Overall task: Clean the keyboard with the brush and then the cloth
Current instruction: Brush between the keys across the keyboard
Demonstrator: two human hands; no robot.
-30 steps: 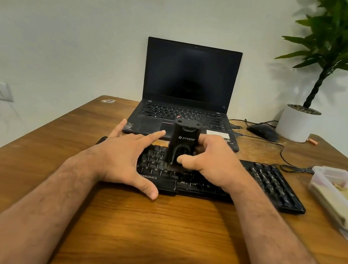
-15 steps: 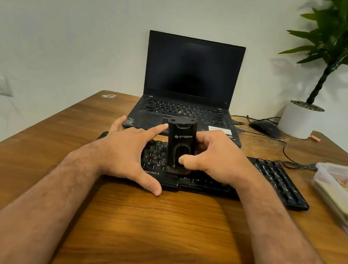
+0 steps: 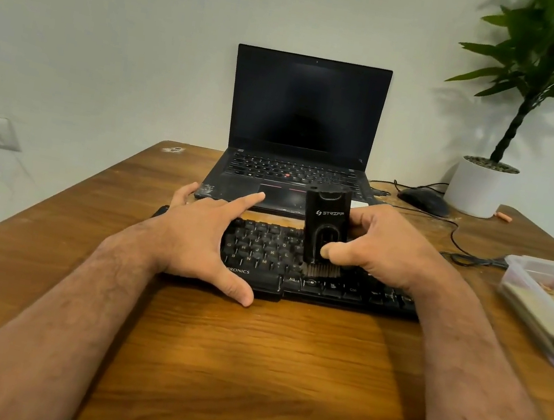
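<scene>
right hand [image 3: 389, 249] grip pinches the brush [image 3: 324, 232] upright, bristles on the keyboard [image 3: 261, 251] middle rows. left hand [image 3: 202, 238] grip spread flat over the keyboard's left end, thumb past its front edge onto bare bench [image 3: 243, 368]

Pretty even, soft indoor light here, nothing blown out, though the potted plant [image 3: 524, 104] throws a faint fuzzy shadow leftward onto the wall [image 3: 116, 21], so the light's coming from the right somewhere. The wooden table [image 3: 243, 368] has a mild warm sheen near the middle, and the laptop [image 3: 308, 106] screen is just dark, no glare. Wide-angle lens for sure: table edges bow out, and the plastic container [image 3: 549, 311] on the right looks smeared and soft.
</scene>
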